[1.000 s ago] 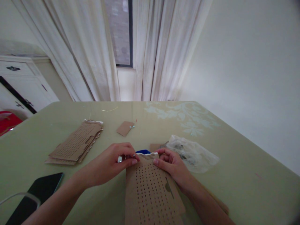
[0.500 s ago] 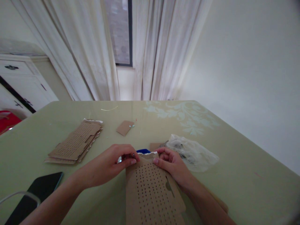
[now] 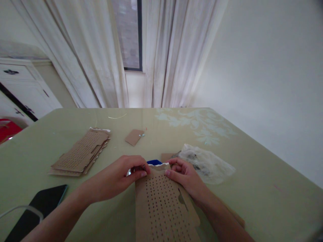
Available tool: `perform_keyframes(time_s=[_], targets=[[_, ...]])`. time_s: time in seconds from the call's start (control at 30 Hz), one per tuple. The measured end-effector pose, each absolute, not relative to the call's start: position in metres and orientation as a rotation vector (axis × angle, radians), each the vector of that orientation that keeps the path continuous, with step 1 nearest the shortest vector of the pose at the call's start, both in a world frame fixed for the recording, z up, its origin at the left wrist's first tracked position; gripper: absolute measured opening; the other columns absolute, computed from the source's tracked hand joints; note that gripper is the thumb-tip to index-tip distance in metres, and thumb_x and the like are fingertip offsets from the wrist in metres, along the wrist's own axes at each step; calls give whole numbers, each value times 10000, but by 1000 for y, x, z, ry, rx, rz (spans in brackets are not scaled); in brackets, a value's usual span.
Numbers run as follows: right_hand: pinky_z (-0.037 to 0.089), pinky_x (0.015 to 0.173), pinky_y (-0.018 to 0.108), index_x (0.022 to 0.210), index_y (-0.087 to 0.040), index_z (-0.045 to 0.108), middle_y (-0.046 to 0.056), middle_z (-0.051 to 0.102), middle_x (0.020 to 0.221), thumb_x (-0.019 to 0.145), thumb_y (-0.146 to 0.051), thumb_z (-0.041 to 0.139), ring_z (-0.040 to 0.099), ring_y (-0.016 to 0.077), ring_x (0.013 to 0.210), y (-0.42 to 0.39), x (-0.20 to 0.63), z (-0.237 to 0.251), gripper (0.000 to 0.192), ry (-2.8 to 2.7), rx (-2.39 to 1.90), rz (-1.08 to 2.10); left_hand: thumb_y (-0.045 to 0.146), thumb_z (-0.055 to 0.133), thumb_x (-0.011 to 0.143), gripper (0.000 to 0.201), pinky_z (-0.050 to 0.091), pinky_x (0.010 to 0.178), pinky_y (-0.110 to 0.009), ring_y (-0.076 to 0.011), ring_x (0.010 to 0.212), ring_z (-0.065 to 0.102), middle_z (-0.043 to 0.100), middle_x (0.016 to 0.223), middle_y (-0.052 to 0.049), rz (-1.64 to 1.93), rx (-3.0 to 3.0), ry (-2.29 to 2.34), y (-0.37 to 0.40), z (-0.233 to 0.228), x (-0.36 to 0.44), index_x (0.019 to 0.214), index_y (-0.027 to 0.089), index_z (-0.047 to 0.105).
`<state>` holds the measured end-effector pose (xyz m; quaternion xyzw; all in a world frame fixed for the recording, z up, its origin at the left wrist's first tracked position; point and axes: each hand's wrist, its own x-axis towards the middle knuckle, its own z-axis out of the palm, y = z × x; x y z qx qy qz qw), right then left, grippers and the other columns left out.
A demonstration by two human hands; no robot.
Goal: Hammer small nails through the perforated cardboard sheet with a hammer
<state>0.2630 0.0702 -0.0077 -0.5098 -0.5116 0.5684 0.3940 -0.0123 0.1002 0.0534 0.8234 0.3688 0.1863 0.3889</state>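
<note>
I see the cardboard point(image 3: 161, 205) running lengthwise, far end toward the window point(image 3: 130, 37). The left hand point(image 3: 121, 174) and right hand point(image 3: 186, 174) pinch that end.

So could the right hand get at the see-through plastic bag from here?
Probably yes: the plastic bag lies close beside the right hand, with nothing visible blocking the way, though that hand is occupied holding the perforated cardboard.

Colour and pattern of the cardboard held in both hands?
The cardboard is brown, with rows of small holes; best seen in the head view.
</note>
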Motion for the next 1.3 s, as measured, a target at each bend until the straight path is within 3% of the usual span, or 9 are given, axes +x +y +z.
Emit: perform_keyframes(time_s=[0.13,0.23,0.4,0.57,0.8,1.0,1.13,1.3], targets=[[429,517,278,1133,-196,693,-12,628,730,943,-656,627,577,163,573,76,277,-1,502,-1465,-1465,1153,220,602,1056,188,492,806,-249,-159,881,704,787,947,34,467,2135,932,100,52,-13,998,262,776],[462,542,307,1137,-211,665,12,658,772,1020,-656,484,606,189,600,82,298,8,494,-1505,-1578,938,234,594,1063,199,495,811,-255,-165,885,709,790,950,25,461,2145,919,101,50,-14,993,260,777],[415,665,346,831,-223,709,52,709,765,974,-467,656,639,238,720,84,320,16,288,-1761,-1769,676,257,599,1073,203,495,854,-260,-166,910,713,790,963,26,467,2158,906,103,46,-17,992,273,785],[325,681,334,824,-217,700,62,739,833,800,-276,840,636,268,800,81,314,9,153,-1997,-1898,549,279,593,1082,229,503,851,-259,-171,923,716,787,965,10,464,2139,872,105,45,-18,985,266,800],[293,669,320,795,-206,657,59,718,810,804,-165,721,614,242,763,83,305,-5,77,-2145,-1930,471,297,607,1070,216,512,879,-273,-185,960,721,799,1006,-1,484,2110,856,106,47,-15,1018,275,815],[336,699,318,755,-212,637,30,688,796,790,-143,690,602,215,762,85,308,7,93,-2140,-1831,397,298,597,1047,216,521,794,-274,-189,874,706,802,950,-15,478,2103,905,104,50,-12,1014,237,802],[397,719,320,843,-216,639,40,710,830,918,-253,652,642,226,781,79,309,26,85,-2098,-1754,377,305,600,1033,223,517,766,-274,-187,835,684,778,904,-27,501,2116,873,106,49,-11,977,208,793],[434,680,315,1059,-224,628,-8,688,718,1084,-410,508,666,211,654,70,302,62,222,-2065,-1669,405,339,624,1038,263,492,776,-280,-186,841,677,749,893,-37,524,2141,818,109,46,-12,912,192,802]])
